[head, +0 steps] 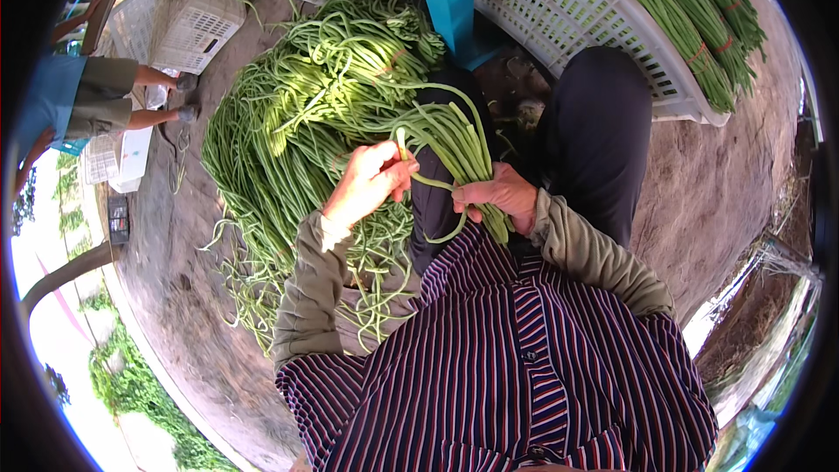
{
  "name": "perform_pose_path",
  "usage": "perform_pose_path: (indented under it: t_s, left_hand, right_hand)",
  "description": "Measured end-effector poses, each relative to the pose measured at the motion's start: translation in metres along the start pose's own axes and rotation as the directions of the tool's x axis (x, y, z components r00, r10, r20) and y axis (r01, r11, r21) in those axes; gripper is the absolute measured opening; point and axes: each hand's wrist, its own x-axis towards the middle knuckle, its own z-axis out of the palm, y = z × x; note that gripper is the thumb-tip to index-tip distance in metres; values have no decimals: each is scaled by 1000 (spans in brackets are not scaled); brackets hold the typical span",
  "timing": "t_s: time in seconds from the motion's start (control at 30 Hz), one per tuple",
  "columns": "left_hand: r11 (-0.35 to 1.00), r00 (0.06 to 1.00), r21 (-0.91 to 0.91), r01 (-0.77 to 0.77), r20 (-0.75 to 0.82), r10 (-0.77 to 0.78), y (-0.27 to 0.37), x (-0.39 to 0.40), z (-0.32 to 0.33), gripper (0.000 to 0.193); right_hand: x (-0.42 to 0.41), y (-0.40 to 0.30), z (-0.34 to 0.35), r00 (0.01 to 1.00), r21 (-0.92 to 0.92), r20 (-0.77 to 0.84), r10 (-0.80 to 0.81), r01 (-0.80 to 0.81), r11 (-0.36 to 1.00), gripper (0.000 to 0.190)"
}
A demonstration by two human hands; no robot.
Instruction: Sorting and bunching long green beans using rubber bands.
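Observation:
My right hand is closed around a bundle of yard-long beans, whose cut ends stick out below the fist. One bean curves out of the bundle to my left hand, which pinches a pale bean end between thumb and fingers. Both hands are over my left thigh. Beside my left leg lies a large heap of yard-long beans on the ground. A bunch with a reddish band rests on top of the heap. Loose, curled beans spread out below it.
A white plastic crate beyond my right knee holds bean bunches tied with red bands. A blue post-like piece stands between crate and heap. More white crates are at the upper left, and another person stands near them.

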Motion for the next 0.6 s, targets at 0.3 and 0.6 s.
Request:
perform_pose_path:
  t_s: [0.3, 0.6]
  left_hand:
    - [333, 982, 925, -182, 186, 20, -76, -53, -18, 8]
    - [490, 921, 863, 120, 88, -380, -97, -131, -22, 24]
  right_hand:
    - [-4, 0, -7, 1000, 30, 22, -14, 14, 999, 22]
    - [3, 4, -11, 994, 229, 109, 23, -48, 972, 25]
